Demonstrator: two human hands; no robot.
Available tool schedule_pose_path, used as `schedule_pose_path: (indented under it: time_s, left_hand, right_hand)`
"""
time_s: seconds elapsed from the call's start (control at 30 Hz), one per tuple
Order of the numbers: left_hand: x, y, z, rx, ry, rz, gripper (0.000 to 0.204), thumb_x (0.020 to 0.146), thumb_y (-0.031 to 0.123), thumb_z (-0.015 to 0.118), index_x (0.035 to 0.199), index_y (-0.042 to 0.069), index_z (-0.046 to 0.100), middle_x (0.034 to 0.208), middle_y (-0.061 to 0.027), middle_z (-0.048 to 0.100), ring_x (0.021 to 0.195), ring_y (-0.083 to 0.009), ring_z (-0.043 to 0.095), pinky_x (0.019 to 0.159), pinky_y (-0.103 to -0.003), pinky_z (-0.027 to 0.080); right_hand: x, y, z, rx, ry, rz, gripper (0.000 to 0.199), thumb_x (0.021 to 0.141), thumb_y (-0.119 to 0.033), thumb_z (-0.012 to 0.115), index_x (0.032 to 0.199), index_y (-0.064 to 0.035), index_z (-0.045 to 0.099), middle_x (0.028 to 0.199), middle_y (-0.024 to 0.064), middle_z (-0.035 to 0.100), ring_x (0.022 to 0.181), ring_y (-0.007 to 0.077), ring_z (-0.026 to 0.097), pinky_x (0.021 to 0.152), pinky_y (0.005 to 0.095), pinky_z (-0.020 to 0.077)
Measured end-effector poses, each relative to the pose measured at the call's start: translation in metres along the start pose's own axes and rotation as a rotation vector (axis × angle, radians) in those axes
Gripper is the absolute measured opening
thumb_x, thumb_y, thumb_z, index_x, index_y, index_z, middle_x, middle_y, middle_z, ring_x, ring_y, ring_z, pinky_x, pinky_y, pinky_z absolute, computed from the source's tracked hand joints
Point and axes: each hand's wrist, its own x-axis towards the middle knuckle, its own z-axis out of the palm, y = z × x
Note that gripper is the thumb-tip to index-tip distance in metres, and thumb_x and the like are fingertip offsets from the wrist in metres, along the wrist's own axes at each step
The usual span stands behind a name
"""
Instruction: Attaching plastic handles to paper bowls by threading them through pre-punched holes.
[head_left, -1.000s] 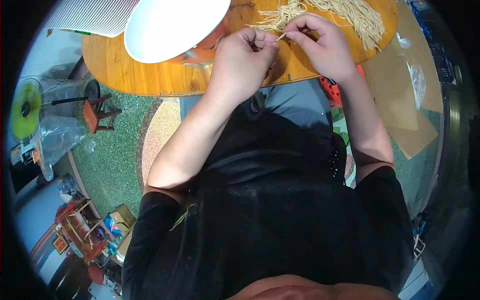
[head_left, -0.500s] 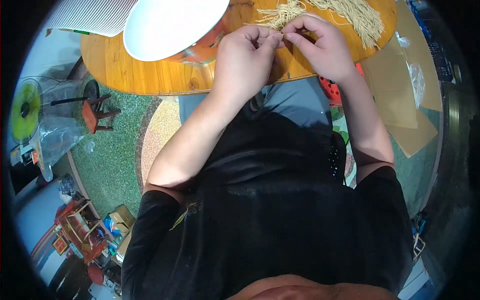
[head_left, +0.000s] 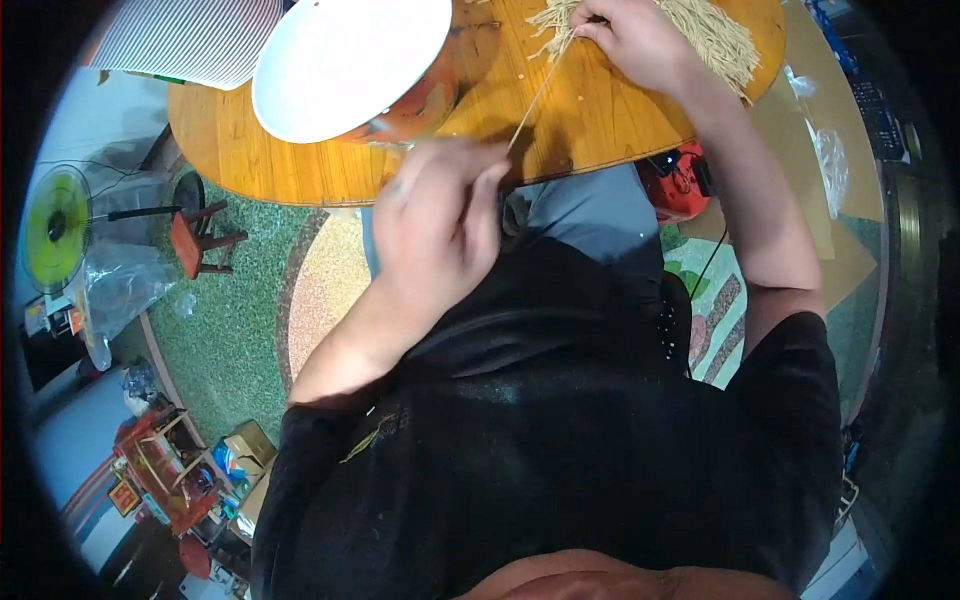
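A thin tan cord [head_left: 540, 95] runs taut and slanting between my two hands over the near edge of the wooden table. Its near end is pinched in my left hand [head_left: 440, 210], which is smeared by motion in front of the table edge. My right hand [head_left: 640, 45] pinches the cord's far end between thumb and forefinger. Beside and beneath that hand lies a bundle of tan cords [head_left: 715, 45] with loose ends, partly hidden by the hand. A white oval basin-like surface [head_left: 350, 65] rests on a red patterned container [head_left: 415, 110] left of the cord.
The wooden table [head_left: 240, 160] has a rounded edge. A ribbed pale sheet [head_left: 190, 40] stands at its far left. On the floor are a small wooden stool [head_left: 190, 245], a green fan [head_left: 58, 225], flattened cardboard [head_left: 790, 150] and a red object [head_left: 680, 185] under the table.
My hands, close together before, have drawn apart. My left hand came down toward my body, my right went slightly farther away, and the cord now stretches between them.
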Motion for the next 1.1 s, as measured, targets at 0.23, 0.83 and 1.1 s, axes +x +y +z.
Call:
schedule_pose_path:
  time_s: [0.23, 0.83, 1.1]
  left_hand:
    - [-0.047, 0.011, -0.074, -0.239, 0.351, 0.328, 0.028, 0.090, 0.007, 0.073, 0.111, -0.004, 0.058, 0.089, -0.0155, 0.061, 0.059, -0.0250, 0.061, 0.046, -0.037, 0.051]
    - [-0.008, 0.006, -0.088, -0.050, -0.106, -0.142, 0.009, 0.086, 0.001, 0.078, 0.093, 0.001, 0.071, 0.083, -0.0114, 0.070, 0.072, -0.0243, 0.068, 0.063, -0.032, 0.052]
    - [-0.003, 0.005, -0.081, 0.112, -0.227, -0.044, 0.008, 0.088, 0.005, 0.075, 0.086, 0.003, 0.068, 0.081, -0.0116, 0.066, 0.067, -0.0285, 0.065, 0.057, -0.035, 0.051]
  right_hand:
    - [0.026, 0.020, -0.007, 0.075, -0.002, 0.000, 0.011, 0.090, -0.008, 0.067, 0.098, -0.0017, 0.071, 0.098, 0.0183, 0.073, 0.096, 0.0355, 0.069, 0.085, 0.0418, 0.0545]
    - [-0.088, -0.207, 0.015, 1.546, -0.245, 0.256, 0.028, 0.097, -0.010, 0.073, 0.121, 0.0028, 0.063, 0.098, 0.0061, 0.070, 0.082, 0.0087, 0.067, 0.073, 0.0229, 0.0564]
    - [-0.094, -0.200, 0.026, 1.190, 0.056, 0.128, 0.005, 0.094, -0.004, 0.073, 0.097, -0.0005, 0.071, 0.081, 0.0006, 0.067, 0.068, 0.0046, 0.061, 0.061, 0.0223, 0.0490]
